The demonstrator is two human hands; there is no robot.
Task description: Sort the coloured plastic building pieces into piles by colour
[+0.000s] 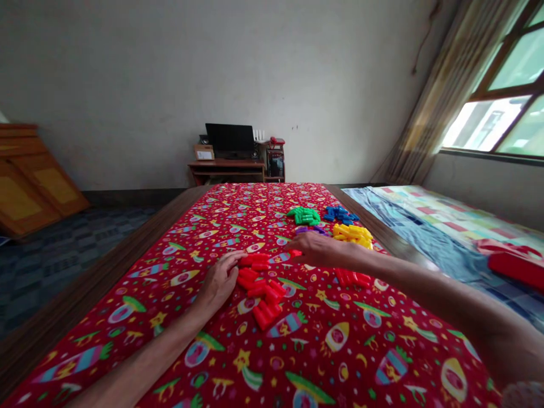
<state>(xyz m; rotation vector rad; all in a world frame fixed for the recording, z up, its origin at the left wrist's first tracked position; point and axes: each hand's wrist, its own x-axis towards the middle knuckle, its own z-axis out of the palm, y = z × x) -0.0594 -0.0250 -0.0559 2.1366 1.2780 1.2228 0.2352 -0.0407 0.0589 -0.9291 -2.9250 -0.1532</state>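
A heap of red plastic pieces [260, 289] lies on the red rocket-print cloth [323, 345]. My left hand [219, 280] rests against the heap's left side, its fingers curled onto the top pieces. My right hand [317, 249] reaches across just beyond the heap, fingers bent over a small red piece [294, 253]. A few more red pieces [352, 277] lie under my right wrist. Farther off sit separate piles: green [304, 215], blue [340, 214], yellow [352, 235] and a few purple [310, 230] pieces.
The cloth covers a long wooden table [97, 272]. A bed with patterned sheets [446, 226] and a red object [512, 263] stands to the right. A desk with a monitor [232, 141] stands at the far wall, a wooden cabinet [29, 181] at left.
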